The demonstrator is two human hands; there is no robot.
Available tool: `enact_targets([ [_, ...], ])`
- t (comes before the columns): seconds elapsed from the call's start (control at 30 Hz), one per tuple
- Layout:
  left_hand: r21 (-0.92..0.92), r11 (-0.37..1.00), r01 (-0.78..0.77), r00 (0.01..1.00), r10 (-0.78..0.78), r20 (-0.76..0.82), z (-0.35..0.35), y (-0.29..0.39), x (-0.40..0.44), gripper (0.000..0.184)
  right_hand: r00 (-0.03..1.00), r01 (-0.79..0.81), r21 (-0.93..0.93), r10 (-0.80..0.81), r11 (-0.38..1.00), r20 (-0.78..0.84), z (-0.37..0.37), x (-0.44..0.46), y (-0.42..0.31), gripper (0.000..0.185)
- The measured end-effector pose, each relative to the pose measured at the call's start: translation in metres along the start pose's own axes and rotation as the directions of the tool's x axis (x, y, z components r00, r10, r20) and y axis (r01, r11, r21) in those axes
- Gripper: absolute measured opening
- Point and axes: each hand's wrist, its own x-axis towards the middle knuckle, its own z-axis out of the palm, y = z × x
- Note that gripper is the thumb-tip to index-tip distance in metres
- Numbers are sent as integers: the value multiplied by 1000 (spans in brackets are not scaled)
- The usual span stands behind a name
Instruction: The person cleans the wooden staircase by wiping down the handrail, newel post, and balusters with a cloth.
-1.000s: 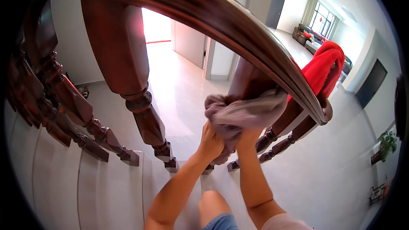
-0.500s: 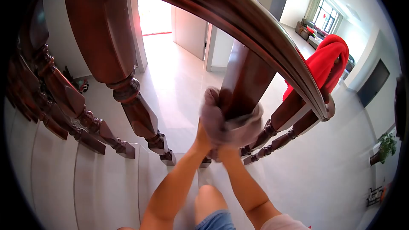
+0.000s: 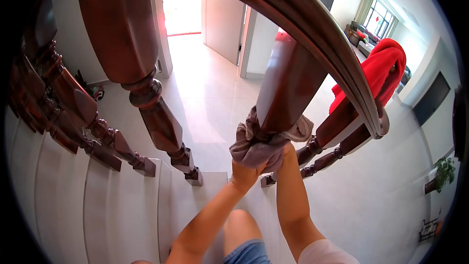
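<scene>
A greyish-mauve cloth [image 3: 259, 152] is wrapped around the narrow turned part of a dark, glossy wooden baluster [image 3: 290, 80]. My left hand [image 3: 245, 173] holds the cloth from the left, its fingers mostly under the fabric. On the right side, my right hand [image 3: 287, 155] grips the same cloth, partly hidden by it. Above both hands curves the wooden handrail [image 3: 312, 12]. A red cloth [image 3: 373, 73] hangs over the rail at the right.
More balusters [image 3: 154, 117] stand left and right of my hands. Pale stair steps [image 3: 127, 205] lie at the lower left. Beyond the railing are a grey door [image 3: 223, 22], a potted plant [image 3: 443, 173] and a sofa [image 3: 352, 34].
The cloth has gone from the baluster's wide part down to its narrow neck, and both hands have moved down with it. The view has shifted slightly.
</scene>
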Motion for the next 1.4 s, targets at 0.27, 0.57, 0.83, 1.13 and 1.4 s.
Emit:
enact_targets([
  [0.27,-229,919,322,943,-333,-9,-1,-66,-58,44,817,-6,-987,-569,161,-97,38,-46,52,38],
  [0.57,-323,847,422,907,-398,139,-4,-99,-96,33,772,-193,-771,-391,607,-501,16,-56,67,47],
  [0.83,154,951,269,957,-282,71,4,-95,-120,38,971,83,-599,-201,796,-132,-81,-80,74,37],
  [1.13,-254,685,683,716,-560,416,-23,-189,-157,41,874,-92,-993,-472,76,-117,-114,-96,125,36],
  [1.4,136,960,244,965,-254,64,19,-159,-210,40,761,428,-805,-317,-411,566,-259,-101,93,30],
])
